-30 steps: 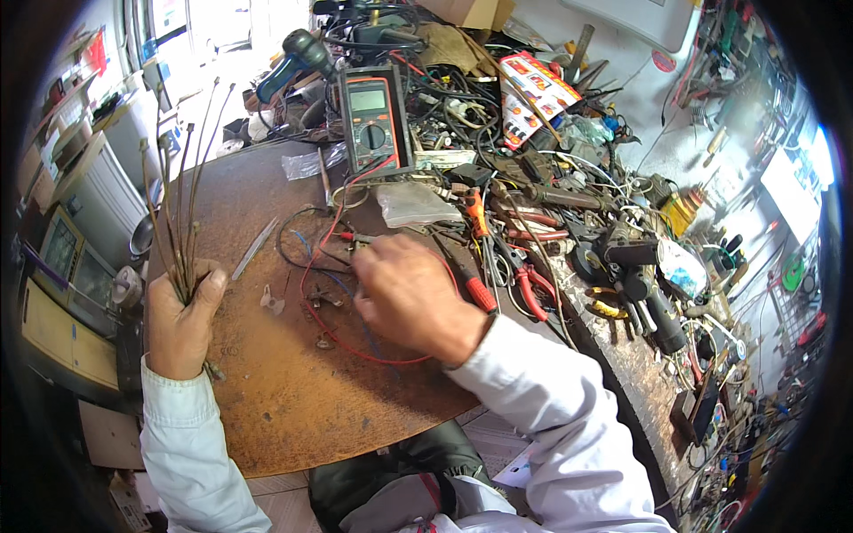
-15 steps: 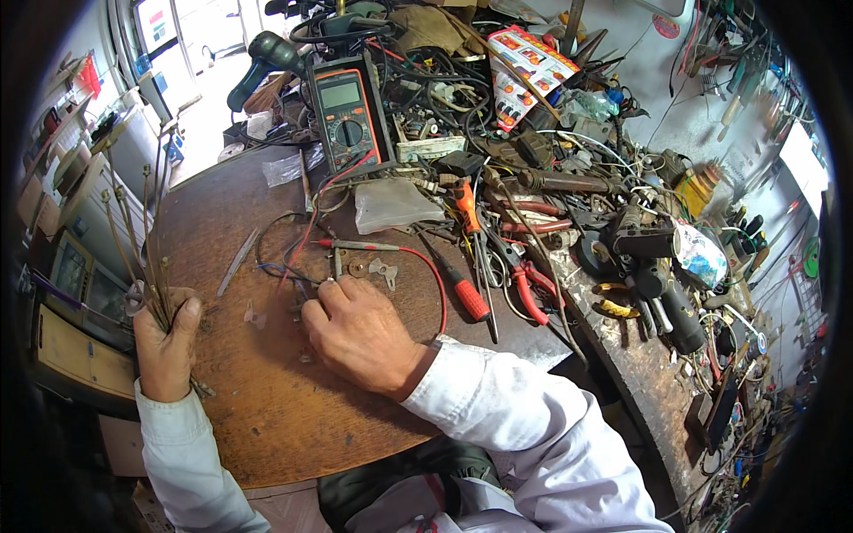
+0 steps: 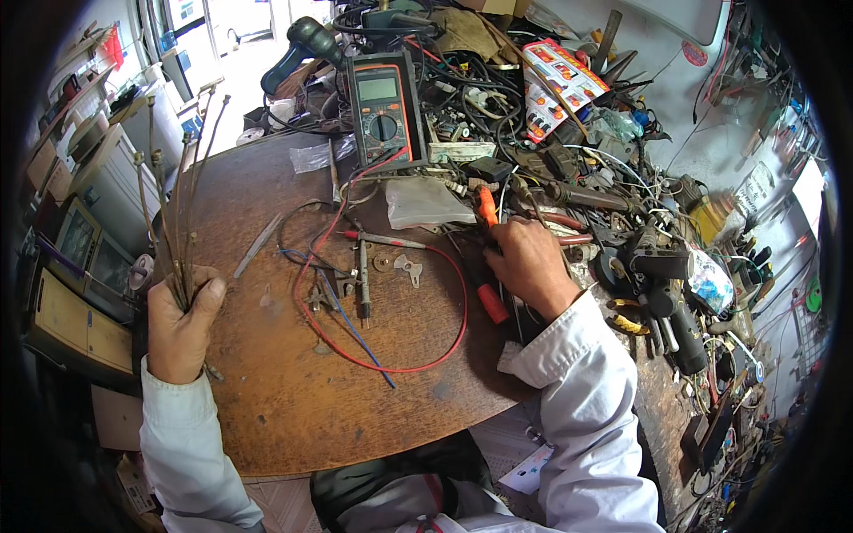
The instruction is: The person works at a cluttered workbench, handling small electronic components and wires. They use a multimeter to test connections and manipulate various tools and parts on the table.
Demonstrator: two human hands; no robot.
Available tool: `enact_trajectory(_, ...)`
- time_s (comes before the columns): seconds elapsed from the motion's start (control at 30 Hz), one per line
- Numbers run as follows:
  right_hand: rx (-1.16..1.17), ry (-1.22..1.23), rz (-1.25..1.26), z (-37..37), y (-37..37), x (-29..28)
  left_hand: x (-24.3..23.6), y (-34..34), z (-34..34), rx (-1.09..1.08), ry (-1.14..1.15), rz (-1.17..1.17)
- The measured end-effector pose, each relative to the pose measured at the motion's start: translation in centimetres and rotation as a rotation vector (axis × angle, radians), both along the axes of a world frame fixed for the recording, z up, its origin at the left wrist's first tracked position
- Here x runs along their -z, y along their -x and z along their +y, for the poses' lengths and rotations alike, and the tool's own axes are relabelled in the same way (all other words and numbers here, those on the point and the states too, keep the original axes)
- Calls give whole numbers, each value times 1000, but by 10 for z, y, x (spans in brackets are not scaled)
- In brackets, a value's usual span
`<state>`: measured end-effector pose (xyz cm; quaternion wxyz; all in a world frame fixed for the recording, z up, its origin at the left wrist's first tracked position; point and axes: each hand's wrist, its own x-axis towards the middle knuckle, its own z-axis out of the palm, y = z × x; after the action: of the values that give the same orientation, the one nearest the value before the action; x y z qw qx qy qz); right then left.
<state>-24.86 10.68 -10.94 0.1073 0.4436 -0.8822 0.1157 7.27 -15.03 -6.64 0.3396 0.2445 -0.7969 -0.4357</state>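
Observation:
My left hand (image 3: 182, 329) is closed around a bundle of thin brownish metal rods (image 3: 178, 222) with small knobs at their upper ends, held upright over the table's left side. My right hand (image 3: 531, 266) reaches into the tools at the right, fingers curled and pointing down; what they grip is hidden. Beside its fingertips are an orange-handled tool (image 3: 486, 206) and a screwdriver with a red handle (image 3: 491, 304). Mid-table lie a red-lead test probe (image 3: 391, 239), a dark test probe (image 3: 364, 280), a blue wire (image 3: 351, 324) and a small flat metal plate (image 3: 409, 271).
A multimeter (image 3: 383, 111) with an orange-edged case stands at the back of the brown wooden table (image 3: 293, 400). A clear plastic bag (image 3: 428, 202) lies before it. Tangled cables, tools and parts crowd the right side, including a yellow-handled tool (image 3: 629, 320). A metal strip (image 3: 258, 244) lies left.
My right hand has left the small parts mid-table and moved right to the tools. The blue wire and dark probe now show uncovered. My left hand still holds the rods. The view has shifted slightly.

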Motion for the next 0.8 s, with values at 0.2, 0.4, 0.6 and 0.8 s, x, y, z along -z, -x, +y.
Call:
enact_trajectory(0.2,37,46,38,-12,6,12,2,-1,-2,-14,-19,-1)
enact_trajectory(0.4,-40,135,1,-11,4,9,1,-2,-3,11,46,-10)
enact_trajectory(0.6,-147,61,44,-13,4,22,-1,1,0,10,45,-32)
enact_trajectory(0.8,-256,42,-156,-11,4,10,-4,1,1,-13,15,-35)
